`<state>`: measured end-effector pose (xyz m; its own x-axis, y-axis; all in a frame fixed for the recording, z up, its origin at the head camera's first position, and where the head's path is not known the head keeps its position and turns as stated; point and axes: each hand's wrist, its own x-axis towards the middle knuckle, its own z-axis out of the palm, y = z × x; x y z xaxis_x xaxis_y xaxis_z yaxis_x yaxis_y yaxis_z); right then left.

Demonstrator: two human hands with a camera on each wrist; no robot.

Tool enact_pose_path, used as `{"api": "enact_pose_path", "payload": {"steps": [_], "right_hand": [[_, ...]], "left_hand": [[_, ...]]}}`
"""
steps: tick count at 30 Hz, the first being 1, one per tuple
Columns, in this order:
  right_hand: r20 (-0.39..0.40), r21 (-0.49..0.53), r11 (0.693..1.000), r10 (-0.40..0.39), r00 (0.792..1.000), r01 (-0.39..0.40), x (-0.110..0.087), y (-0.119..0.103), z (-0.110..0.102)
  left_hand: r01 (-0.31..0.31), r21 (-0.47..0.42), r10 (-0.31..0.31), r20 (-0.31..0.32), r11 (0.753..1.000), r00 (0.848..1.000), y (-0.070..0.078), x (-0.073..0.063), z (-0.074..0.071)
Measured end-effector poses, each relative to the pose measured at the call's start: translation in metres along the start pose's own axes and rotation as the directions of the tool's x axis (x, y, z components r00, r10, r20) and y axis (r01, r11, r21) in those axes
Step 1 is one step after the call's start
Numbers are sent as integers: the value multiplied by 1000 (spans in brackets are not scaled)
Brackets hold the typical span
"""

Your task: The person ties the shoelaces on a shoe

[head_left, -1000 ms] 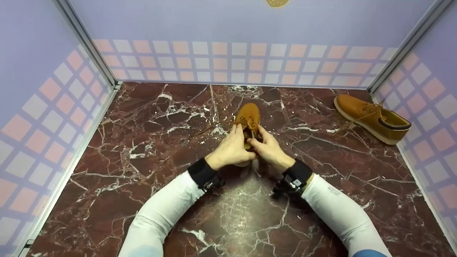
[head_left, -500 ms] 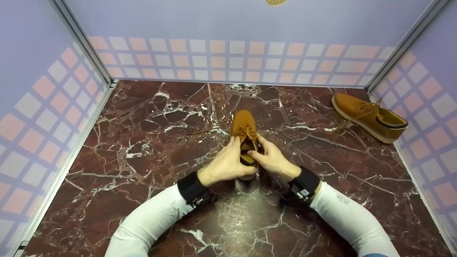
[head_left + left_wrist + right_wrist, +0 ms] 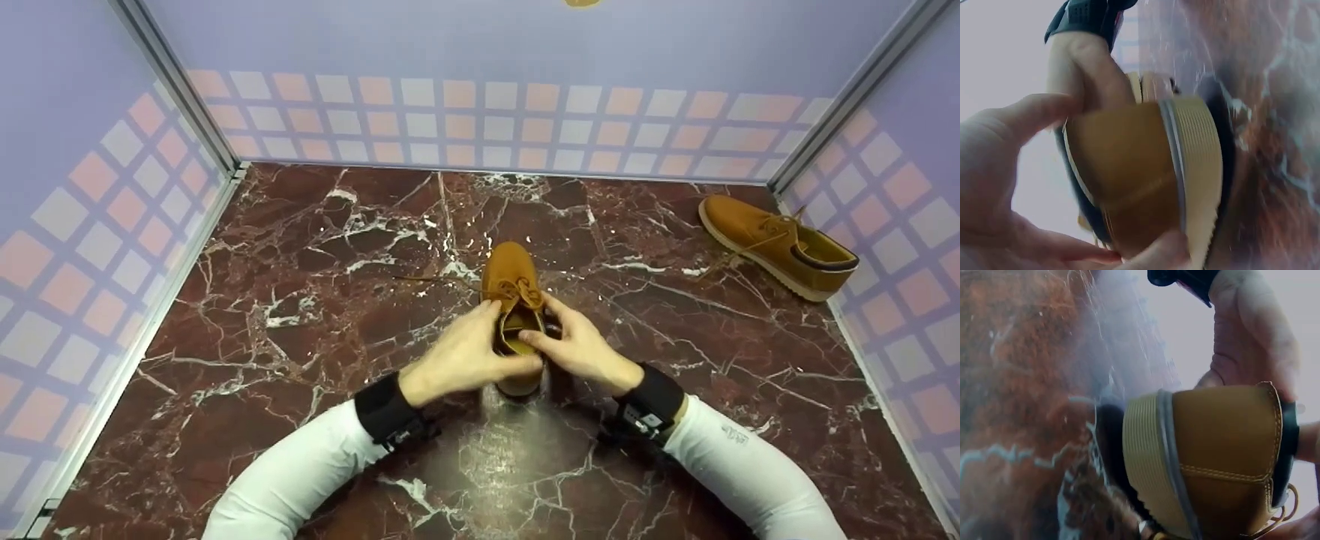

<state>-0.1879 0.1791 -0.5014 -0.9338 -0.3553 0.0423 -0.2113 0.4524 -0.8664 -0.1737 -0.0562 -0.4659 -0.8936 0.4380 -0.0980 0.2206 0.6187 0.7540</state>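
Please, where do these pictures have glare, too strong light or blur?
Head view: pale glare on the marbled surface near the held shoe; left wrist view: background washed white at left, heel softly blurred; right wrist view: background whitish at right, heel stitching sharper.

We find a small booth-like enclosure, walled on three visible sides. The back panel (image 3: 375, 37), left panel (image 3: 52, 67) and right panel (image 3: 926, 97) are lilac, each printed with a lower band of pink and pale squares. Straight grey metal strips (image 3: 180, 84) run up both rear corners, and pale edging (image 3: 136, 345) follows the foot of the walls. We note a glossy, dark-red, white-veined marble-look surface (image 3: 240, 390) between them. We cannot determine whether the booth stands in a lab, workshop or shop.
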Motion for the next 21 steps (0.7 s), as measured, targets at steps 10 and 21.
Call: {"api": "enact_pose_path", "payload": {"steps": [10, 21], "right_hand": [[-179, 396, 894, 298, 938, -209, 7, 8, -11], [59, 428, 784, 473, 879, -450, 26, 12, -8]], "left_hand": [[340, -490, -323, 121, 803, 939, -44, 38, -32], [406, -495, -373, 169, 769, 912, -38, 62, -15]]}}
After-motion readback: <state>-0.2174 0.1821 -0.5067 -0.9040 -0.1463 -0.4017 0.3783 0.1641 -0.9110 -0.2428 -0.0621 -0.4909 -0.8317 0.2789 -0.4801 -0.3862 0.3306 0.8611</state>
